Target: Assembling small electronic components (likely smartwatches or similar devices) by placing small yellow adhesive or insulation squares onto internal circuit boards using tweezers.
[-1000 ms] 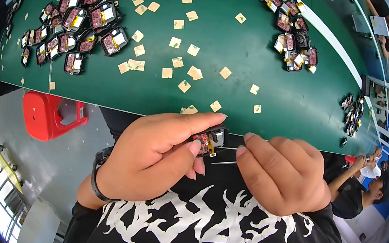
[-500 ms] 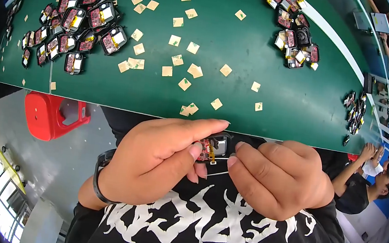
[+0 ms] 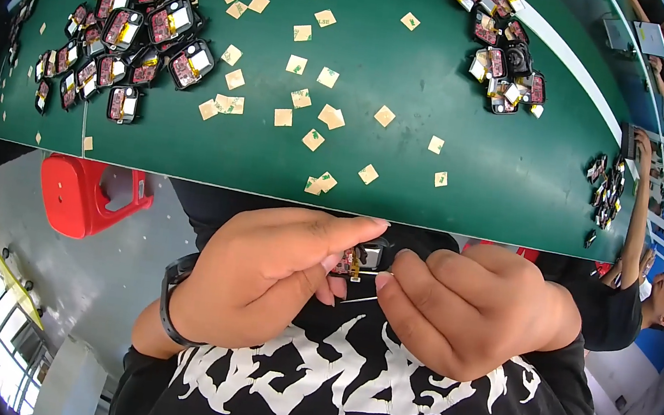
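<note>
Close in front of my chest, my left hand (image 3: 261, 282) grips a small black device housing (image 3: 373, 256) between thumb and fingers. Inside it show a red circuit board (image 3: 343, 267), a silver-white block and a bit of yellow flex strip. My right hand (image 3: 473, 308) is closed in a pinch at the housing's right side. From its fingertips a thin pale stick (image 3: 370, 273) reaches to the board's lower edge. Below it, a second thin pale line (image 3: 360, 300) runs toward the right fingers; whether both belong to one tool I cannot make out.
On the green table (image 3: 384, 56) lie a large pile of similar open housings (image 3: 122, 30) at left and a smaller pile (image 3: 509, 63) at right. Square tan adhesive pieces (image 3: 331, 116) are scattered between. A red stool (image 3: 72, 196) stands left; a co-worker (image 3: 627, 302) sits right.
Both hands stay at the housing; my right hand has shifted slightly left and down, its fingertips closer to the board. The co-worker at right has stretched an arm up across the table's end.
</note>
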Available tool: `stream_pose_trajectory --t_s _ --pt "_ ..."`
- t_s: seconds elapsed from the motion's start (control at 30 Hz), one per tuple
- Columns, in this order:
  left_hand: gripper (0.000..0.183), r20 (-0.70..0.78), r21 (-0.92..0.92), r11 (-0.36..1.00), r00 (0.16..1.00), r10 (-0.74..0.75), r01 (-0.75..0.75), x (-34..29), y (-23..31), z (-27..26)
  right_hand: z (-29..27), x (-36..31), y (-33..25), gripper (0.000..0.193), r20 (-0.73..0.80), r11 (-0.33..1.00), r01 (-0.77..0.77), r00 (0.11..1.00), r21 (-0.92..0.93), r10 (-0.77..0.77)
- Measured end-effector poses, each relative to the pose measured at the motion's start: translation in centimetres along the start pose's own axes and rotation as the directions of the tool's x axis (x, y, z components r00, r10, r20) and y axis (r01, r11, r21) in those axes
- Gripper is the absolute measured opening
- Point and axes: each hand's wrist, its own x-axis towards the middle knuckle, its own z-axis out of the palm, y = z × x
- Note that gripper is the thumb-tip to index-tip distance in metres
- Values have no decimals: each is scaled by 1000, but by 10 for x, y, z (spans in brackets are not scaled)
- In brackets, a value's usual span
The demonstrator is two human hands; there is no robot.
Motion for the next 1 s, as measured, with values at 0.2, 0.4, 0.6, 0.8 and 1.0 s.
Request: stream_pose_trajectory --t_s 0.2,0.4,0.6,0.8,1.0 --pt "35 19 46 999 1000 -2 1 4 3 -5 1 2 3 26 25 1000 -1 1000 -11 2" --pt "43 -107 56 990 987 -120 126 10 0 -7 -1 2 12 27 20 985 -159 987 -67 160" --pt "36 -222 97 982 965 -139 163 6 1 -8 2 -9 13 29 -52 957 -287 956 31 288" --pt "40 -248 -71 978 946 -207 195 9 2 -8 7 0 2 27 -68 944 -304 947 127 314" --pt "48 -148 -6 992 981 -124 124 1 12 -16 11 8 0 28 -143 969 -229 960 95 241"
